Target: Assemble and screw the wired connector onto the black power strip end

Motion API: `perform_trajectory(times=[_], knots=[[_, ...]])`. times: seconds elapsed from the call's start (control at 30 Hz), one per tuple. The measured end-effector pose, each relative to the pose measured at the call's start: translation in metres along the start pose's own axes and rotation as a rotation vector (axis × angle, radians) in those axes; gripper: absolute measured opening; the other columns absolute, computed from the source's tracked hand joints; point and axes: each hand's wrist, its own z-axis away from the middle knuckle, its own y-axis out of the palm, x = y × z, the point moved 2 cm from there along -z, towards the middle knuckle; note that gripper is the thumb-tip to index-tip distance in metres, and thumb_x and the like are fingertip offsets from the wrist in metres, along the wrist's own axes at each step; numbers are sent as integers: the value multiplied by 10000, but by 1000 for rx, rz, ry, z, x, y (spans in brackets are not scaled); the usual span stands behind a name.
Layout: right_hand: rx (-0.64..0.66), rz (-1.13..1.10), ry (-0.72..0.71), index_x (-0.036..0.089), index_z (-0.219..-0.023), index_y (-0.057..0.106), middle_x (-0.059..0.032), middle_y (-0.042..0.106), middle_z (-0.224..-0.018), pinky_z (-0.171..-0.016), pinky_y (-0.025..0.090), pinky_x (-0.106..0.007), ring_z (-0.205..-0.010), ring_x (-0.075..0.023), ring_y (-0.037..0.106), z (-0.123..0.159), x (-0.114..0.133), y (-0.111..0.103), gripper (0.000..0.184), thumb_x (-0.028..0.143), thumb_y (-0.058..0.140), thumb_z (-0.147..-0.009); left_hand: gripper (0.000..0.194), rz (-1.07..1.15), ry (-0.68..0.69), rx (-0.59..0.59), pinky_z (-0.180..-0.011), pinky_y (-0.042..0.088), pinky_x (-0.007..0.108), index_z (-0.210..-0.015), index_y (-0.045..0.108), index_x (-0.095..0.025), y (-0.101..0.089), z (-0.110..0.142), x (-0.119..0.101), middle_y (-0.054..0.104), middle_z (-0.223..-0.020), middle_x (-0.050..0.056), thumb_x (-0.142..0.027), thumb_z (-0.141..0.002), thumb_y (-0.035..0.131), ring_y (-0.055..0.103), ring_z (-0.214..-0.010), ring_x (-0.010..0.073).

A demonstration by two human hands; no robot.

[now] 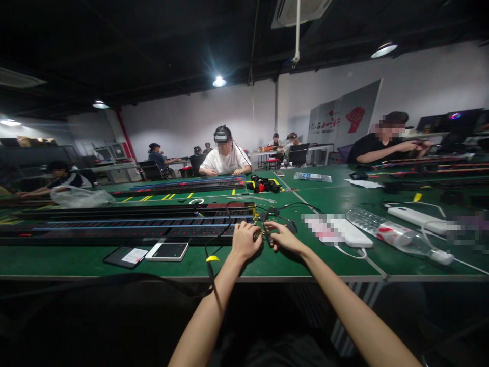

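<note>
My left hand point(245, 240) is closed in a pinch at the right end of a long black strip point(153, 232) that looks like a row of power sockets with a blue line along it. What its fingertips grip is too small to make out. Close beside it, my right hand point(284, 238) holds a small black part point(269, 235) between thumb and fingers. The fingertips of both hands almost meet. A black cable point(219, 237) with a yellow tag point(213, 259) runs past my left wrist. Further small black parts point(289, 222) with a cable lie just behind my right hand.
A phone point(167, 252) and a dark case point(124, 256) lie left of my hands on the green table point(214, 265). A white power bank point(353, 232) and a plastic bottle point(397, 236) lie right. Across the table, a person point(225, 158) sits behind another strip and black parts point(263, 184).
</note>
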Motion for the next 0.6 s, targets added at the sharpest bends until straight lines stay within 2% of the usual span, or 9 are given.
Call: perform_trajectory(times=[0.37,0.6], knots=[[-22,31,-3,162,-1229,528,-137,574,-1269,-419,531,-211,-606,-88,614,-3,-4,-1,578,146,492,-652,181,10,-11,8,-883,374,417,-1012,695,-233,0,0,0,706,-981,47,-318,-893,588,532,-1006,245],[-25,23,-6,155,-1245,543,-135,600,-1220,-411,521,-214,-591,-90,611,-4,-6,0,587,138,495,-660,177,14,-5,7,-867,372,412,-1001,691,-226,-3,0,-1,705,-981,46,-317,-906,572,538,-992,238]])
